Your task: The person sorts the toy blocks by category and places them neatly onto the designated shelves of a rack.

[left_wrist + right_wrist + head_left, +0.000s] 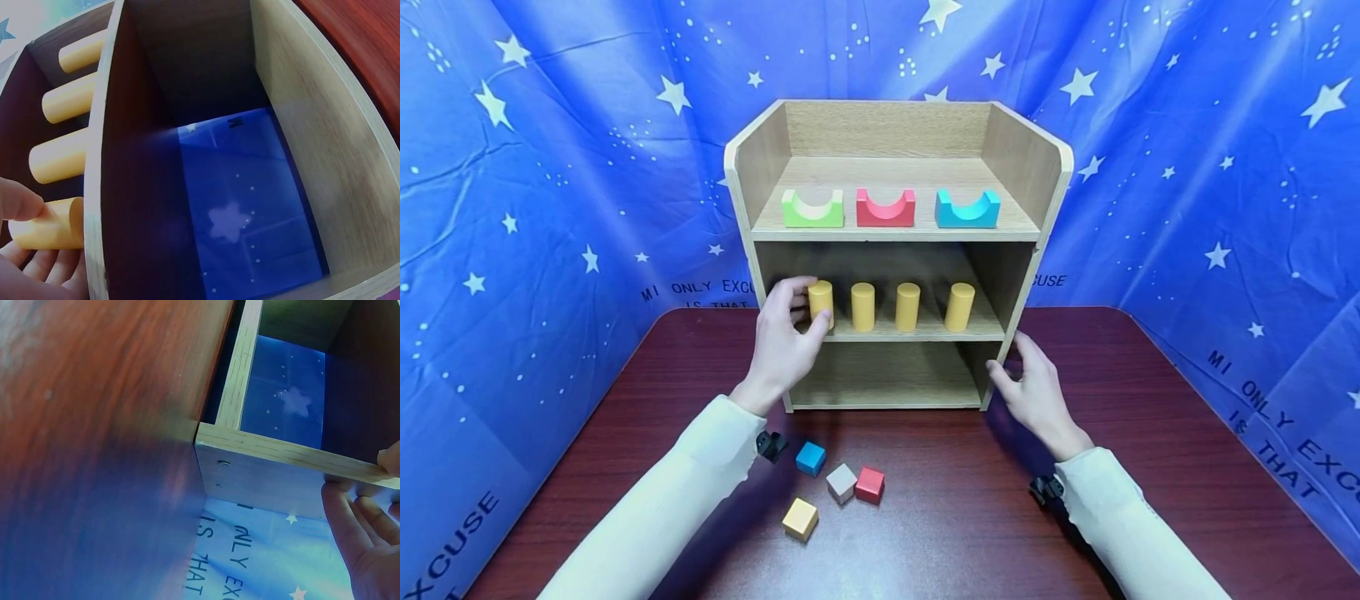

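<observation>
My left hand (785,340) holds a yellow cylinder block (822,305) at the left end of the middle shelf, thumb on one side and fingers on the other. In the left wrist view that cylinder (50,226) stands at the shelf's front edge, its base partly overlapped by the board. Several matching upright cylinders (907,307) form a row to its right. At the wooden shelf unit's (895,237) right side, my right hand (1036,392) grips the side panel (281,450) low down, thumb at the front edge and fingers along the outer face.
Green (813,218), red (886,217) and blue (967,217) arch blocks line the top shelf. On the dark red table (940,517) before the unit lie a blue cube (810,458), a grey cube (842,483), a red cube (870,485) and a yellow cube (801,520).
</observation>
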### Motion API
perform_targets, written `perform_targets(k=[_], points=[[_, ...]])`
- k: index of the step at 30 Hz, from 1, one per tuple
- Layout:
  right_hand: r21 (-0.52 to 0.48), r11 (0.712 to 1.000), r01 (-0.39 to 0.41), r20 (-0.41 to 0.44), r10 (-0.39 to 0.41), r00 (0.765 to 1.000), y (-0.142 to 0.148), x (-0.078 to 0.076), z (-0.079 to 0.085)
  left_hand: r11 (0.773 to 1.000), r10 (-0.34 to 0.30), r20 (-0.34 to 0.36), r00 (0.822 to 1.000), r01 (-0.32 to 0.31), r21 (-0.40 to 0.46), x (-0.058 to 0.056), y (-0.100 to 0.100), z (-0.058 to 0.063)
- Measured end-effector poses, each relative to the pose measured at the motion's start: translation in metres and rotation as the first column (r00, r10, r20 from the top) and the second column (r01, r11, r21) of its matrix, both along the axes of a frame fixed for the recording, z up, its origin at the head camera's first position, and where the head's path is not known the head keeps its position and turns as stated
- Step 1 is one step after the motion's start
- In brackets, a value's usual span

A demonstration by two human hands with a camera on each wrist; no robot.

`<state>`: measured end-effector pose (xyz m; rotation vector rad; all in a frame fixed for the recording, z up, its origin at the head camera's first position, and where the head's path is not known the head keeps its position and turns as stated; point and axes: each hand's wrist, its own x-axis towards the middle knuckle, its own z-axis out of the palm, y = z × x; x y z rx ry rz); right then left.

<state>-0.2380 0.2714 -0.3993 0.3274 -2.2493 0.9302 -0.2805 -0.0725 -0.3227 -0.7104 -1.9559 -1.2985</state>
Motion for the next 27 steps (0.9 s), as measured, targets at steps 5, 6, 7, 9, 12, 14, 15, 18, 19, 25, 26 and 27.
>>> perform_targets(k=[5, 6, 7, 9, 12, 14, 15, 18, 19, 25, 26, 27], points=[[0.017, 1.000, 0.010, -0.013, -0.009, 1.000, 0.0005, -0.0003, 0.0001, 1.000, 0.016, 0.023, 1.000, -0.016, -0.021, -0.0017, 0.0001, -0.0007], [0.019, 1.000, 0.012, -0.013, -0.011, 1.000, 0.0005, -0.0003, 0.0000, 1.000, 0.018, 0.025, 1.000, -0.017, -0.025, -0.0022, 0.0002, -0.0011], [0.020, 1.000, 0.013, -0.014, -0.013, 1.000, 0.0005, -0.0004, 0.0000, 0.999, 0.020, 0.026, 0.999, -0.020, -0.028, -0.0025, 0.0003, -0.0014], [0.022, 1.000, 0.015, -0.012, -0.015, 1.000, 0.0005, -0.0006, 0.0000, 0.999, 0.025, 0.030, 0.999, -0.024, -0.032, -0.0031, 0.0004, -0.0020], [0.023, 1.000, 0.016, -0.013, -0.016, 1.000, 0.0005, -0.0006, 0.0003, 0.999, 0.025, 0.036, 0.999, -0.024, -0.033, -0.0039, 0.0008, -0.0026], [0.027, 0.999, 0.020, -0.015, -0.020, 1.000, 0.0004, -0.0007, 0.0002, 0.999, 0.023, 0.041, 0.999, -0.022, -0.031, -0.0041, 0.0008, -0.0030], [0.028, 0.999, 0.022, -0.016, -0.021, 1.000, 0.0004, -0.0007, 0.0002, 0.999, 0.022, 0.042, 0.999, -0.021, -0.030, -0.0044, 0.0009, -0.0033], [0.035, 0.999, 0.030, -0.018, -0.029, 0.999, 0.0003, -0.0011, -0.0002, 0.999, 0.018, 0.044, 0.999, -0.017, -0.028, -0.0045, 0.0011, -0.0038], [0.036, 0.999, 0.031, -0.019, -0.030, 0.999, 0.0004, -0.0012, -0.0003, 0.999, 0.019, 0.044, 0.999, -0.018, -0.028, -0.0046, 0.0010, -0.0039], [0.035, 0.999, 0.034, -0.016, -0.033, 0.999, 0.0000, -0.0015, -0.0003, 0.999, 0.023, 0.048, 0.999, -0.021, -0.033, -0.0047, 0.0005, -0.0039], [0.034, 0.999, 0.034, -0.015, -0.033, 0.999, -0.0001, -0.0014, -0.0003, 0.999, 0.022, 0.048, 0.999, -0.021, -0.033, -0.0048, 0.0005, -0.0038], [0.033, 0.999, 0.032, -0.015, -0.032, 0.999, -0.0002, -0.0014, -0.0003, 0.999, 0.022, 0.049, 0.999, -0.020, -0.032, -0.0046, 0.0005, -0.0036]])
